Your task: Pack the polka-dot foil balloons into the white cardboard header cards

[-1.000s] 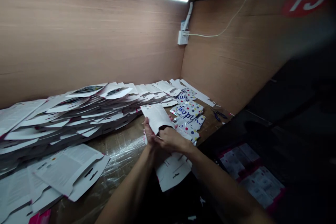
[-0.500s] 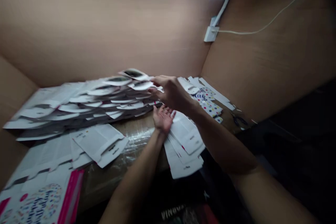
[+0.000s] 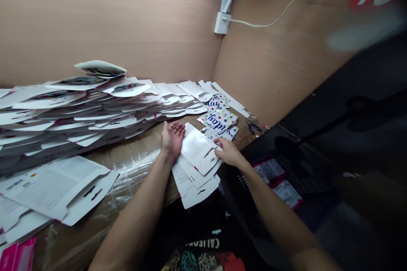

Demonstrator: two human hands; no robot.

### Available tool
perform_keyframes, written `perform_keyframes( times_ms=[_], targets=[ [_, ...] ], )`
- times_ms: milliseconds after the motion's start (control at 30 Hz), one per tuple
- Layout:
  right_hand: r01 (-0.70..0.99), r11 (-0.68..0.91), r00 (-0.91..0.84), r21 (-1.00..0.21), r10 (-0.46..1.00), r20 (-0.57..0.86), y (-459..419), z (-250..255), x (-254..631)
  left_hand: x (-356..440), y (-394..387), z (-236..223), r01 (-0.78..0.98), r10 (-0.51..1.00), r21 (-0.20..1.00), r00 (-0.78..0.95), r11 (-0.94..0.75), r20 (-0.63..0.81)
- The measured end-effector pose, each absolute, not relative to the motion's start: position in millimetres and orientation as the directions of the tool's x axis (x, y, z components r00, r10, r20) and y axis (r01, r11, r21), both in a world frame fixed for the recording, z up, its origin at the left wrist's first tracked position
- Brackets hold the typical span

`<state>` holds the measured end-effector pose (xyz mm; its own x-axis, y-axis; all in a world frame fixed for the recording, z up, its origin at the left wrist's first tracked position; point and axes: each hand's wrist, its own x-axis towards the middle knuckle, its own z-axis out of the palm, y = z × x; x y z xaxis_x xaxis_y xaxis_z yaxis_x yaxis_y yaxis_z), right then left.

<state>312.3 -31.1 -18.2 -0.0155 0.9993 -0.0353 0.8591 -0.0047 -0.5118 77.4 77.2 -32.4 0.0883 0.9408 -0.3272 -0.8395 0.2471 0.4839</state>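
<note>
- Head view: left hand (image 3: 172,139) lay open, palm up, just beside the cards (image 3: 195,149), holding nothing
- right hand (image 3: 229,152) rested on the cards, fingers apart, not clamped

a workbench (image 3: 136,169) covered in clear plastic film carries a long, slumping stack of white die-cut card packaging (image 3: 79,114) along the wall. loose printed sheets (image 3: 54,188) lie flat at the near left, with a pink-edged card (image 3: 15,256) by the corner. a smaller card pile (image 3: 193,192) sits at the front edge, polka-dot birthday cards (image 3: 219,120) beyond it, and blue-handled pliers (image 3: 253,127) further right.
</note>
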Motion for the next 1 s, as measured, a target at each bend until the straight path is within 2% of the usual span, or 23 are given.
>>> perform_keyframes(
  times_ms=[100, 233, 300, 367, 433, 467, 500, 567, 633, 700, 733, 833, 900, 1000],
  targets=[
    [0.886, 0.094, -0.073, -0.453, 0.995, 0.063, -34.1, -23.2, 308.9, 77.0, 77.7, -33.5, -0.838, 0.941, 0.484, 0.096, 0.252, -0.323],
    [0.979, 0.170, -0.145, -0.111, 0.968, 0.203, -37.8, -30.1, 303.5, 75.9, 77.5, -32.5, -0.804, 0.955, 0.541, 0.106, 0.246, -0.277],
    [0.982, 0.188, -0.182, 0.000, 0.952, 0.247, -34.9, -28.0, 301.6, 73.1, 75.1, -28.2, -0.731, 0.989, 0.674, 0.013, 0.108, -0.144],
    [0.984, 0.177, -0.173, 0.016, 0.935, 0.310, -30.1, -21.3, 301.6, 70.3, 70.5, -21.7, -0.529, 0.979, 0.829, -0.177, -0.180, 0.100],
    [0.991, 0.133, -0.111, -0.031, 0.917, 0.383, -26.0, -12.0, 301.2, 70.1, 64.2, -14.8, -0.260, 0.895, 0.877, -0.313, -0.403, 0.319],
    [0.991, 0.114, -0.076, -0.067, 0.907, 0.415, -24.9, -7.3, 299.8, 71.8, 60.7, -11.8, -0.193, 0.875, 0.883, -0.333, -0.427, 0.351],
    [0.989, 0.104, -0.048, -0.104, 0.896, 0.442, -24.6, -3.1, 296.9, 74.4, 57.1, -9.1, -0.213, 0.890, 0.891, -0.322, -0.401, 0.323],
    [0.978, 0.115, -0.016, -0.176, 0.875, 0.484, -26.5, 2.9, 286.0, 80.6, 49.8, -4.7, -0.454, 0.980, 0.870, -0.137, -0.193, 0.146],
    [0.956, 0.153, -0.006, -0.250, 0.863, 0.506, -30.7, 4.2, 269.9, 84.3, 42.7, -1.7, -0.669, 0.980, 0.731, 0.198, 0.134, 0.002],
    [0.922, 0.200, 0.000, -0.331, 0.857, 0.515, -34.7, 1.4, 253.8, 82.8, 37.2, 0.1, -0.717, 0.894, 0.587, 0.446, 0.377, -0.030],
    [0.899, 0.225, 0.002, -0.376, 0.856, 0.516, -35.5, -0.8, 247.9, 80.4, 35.5, 0.5, -0.716, 0.862, 0.542, 0.506, 0.440, -0.032],
    [0.785, 0.314, -0.035, -0.535, 0.884, 0.467, -26.3, -5.3, 249.7, 72.7, 36.1, 0.0, -0.747, 0.851, 0.463, 0.524, 0.477, -0.032],
    [0.715, 0.299, -0.026, -0.632, 0.914, 0.404, -8.9, -3.2, 270.8, 70.8, 39.6, -1.7, -0.776, 0.868, 0.431, 0.495, 0.460, -0.035],
    [0.741, 0.024, 0.262, -0.671, 0.910, 0.322, 26.7, 7.3, 319.9, 72.1, 44.2, -4.3, -0.788, 0.872, 0.402, 0.486, 0.466, -0.057]
  ],
)
